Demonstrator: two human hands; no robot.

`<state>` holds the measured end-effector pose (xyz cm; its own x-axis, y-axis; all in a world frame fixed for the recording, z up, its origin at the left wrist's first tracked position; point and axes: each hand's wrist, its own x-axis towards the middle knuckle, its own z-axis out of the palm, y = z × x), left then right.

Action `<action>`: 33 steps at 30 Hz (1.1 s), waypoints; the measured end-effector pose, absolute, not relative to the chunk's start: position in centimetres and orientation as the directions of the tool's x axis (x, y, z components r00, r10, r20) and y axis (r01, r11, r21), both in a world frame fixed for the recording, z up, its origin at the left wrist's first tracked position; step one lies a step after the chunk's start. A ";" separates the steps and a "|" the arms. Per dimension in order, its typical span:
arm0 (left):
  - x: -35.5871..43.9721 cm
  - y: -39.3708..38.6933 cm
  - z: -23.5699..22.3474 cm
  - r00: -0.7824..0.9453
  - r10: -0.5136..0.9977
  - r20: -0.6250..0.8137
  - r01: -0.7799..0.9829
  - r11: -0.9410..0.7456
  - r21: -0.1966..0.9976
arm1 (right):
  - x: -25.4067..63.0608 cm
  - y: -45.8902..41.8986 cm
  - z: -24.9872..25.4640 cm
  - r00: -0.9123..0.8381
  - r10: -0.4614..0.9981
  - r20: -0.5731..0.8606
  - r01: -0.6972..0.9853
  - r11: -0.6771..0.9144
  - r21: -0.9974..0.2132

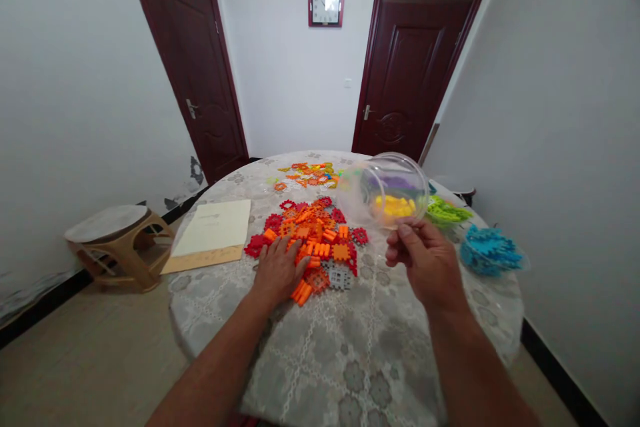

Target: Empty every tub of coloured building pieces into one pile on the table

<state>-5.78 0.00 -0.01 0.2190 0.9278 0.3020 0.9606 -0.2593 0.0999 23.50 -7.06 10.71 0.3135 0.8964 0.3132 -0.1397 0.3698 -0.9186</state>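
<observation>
My left hand (pixel 280 265) lies on a heap of plastic building pieces (pixel 320 230), mostly orange and red with a few grey ones. Its fingers are spread and stretched over the near left side of the heap. In my right hand (pixel 425 257) a clear round plastic bowl (pixel 357 193) is pinched by its rim, tilted on its side and partly blurred. Yellow pieces (pixel 395 207) and purple pieces (pixel 397 182) show through or behind the clear plastic; I cannot tell exactly how they sit relative to the held bowl.
Bowls of green pieces (pixel 447 210) and blue pieces (pixel 490 250) stand at the table's right edge. Mixed small pieces (pixel 313 175) lie at the back. A paper pad (pixel 213 230) rests on the left of the round table (pixel 320 353). A stool (pixel 120 240) stands left of it.
</observation>
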 end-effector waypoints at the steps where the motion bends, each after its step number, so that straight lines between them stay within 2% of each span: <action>1: -5.8 0.0 -0.2 0.227 0.919 0.323 0.957 -0.272 0.100 | 24.9 -8.2 11.4 0.353 0.856 0.377 0.005 0.401 -0.916; 3: -6.0 0.2 -0.5 0.244 0.891 0.383 0.948 -0.302 0.099 | 28.0 -10.3 12.7 0.411 0.770 0.488 0.292 0.396 -0.871; 5: -6.2 0.6 -0.7 0.267 0.857 0.442 0.933 -0.345 0.106 | 31.4 -12.0 13.8 0.428 0.712 0.556 0.539 0.293 -0.790; 7: -6.4 0.9 -0.9 0.341 0.812 0.474 0.893 -0.437 0.106 | 34.6 -13.0 14.4 0.387 0.696 0.605 0.743 0.153 -0.651; 9: -6.4 1.0 -1.2 0.415 0.772 0.482 0.852 -0.515 0.091 | 37.5 -13.3 14.1 0.285 0.702 0.653 0.891 0.057 -0.450; 13: -6.2 0.9 -2.0 0.518 0.734 0.439 0.799 -0.598 0.057 | 41.2 -12.1 11.6 0.094 0.767 0.635 0.994 -0.039 -0.100; 17: -6.2 1.1 -2.7 0.533 0.722 0.440 0.797 -0.604 0.026 | 42.0 -10.4 9.4 0.113 0.866 0.487 0.976 -0.189 0.109; 21: -6.2 1.8 -3.1 0.514 0.713 0.477 0.802 -0.597 0.029 | 41.3 -9.0 9.1 0.213 0.921 0.327 0.938 -0.286 0.194; 27: -6.5 2.5 -3.1 0.477 0.710 0.519 0.818 -0.574 0.033 | 41.4 -7.4 9.0 0.245 0.956 0.164 0.936 -0.277 0.217; 30: -6.7 2.5 -2.8 0.461 0.700 0.545 0.811 -0.582 0.060 | 42.2 -6.6 8.1 0.230 0.966 0.119 0.944 -0.251 0.213; 33: -6.8 2.4 -2.5 0.456 0.682 0.572 0.797 -0.599 0.079 | 43.1 -6.5 7.1 0.203 0.973 0.107 0.965 -0.218 0.149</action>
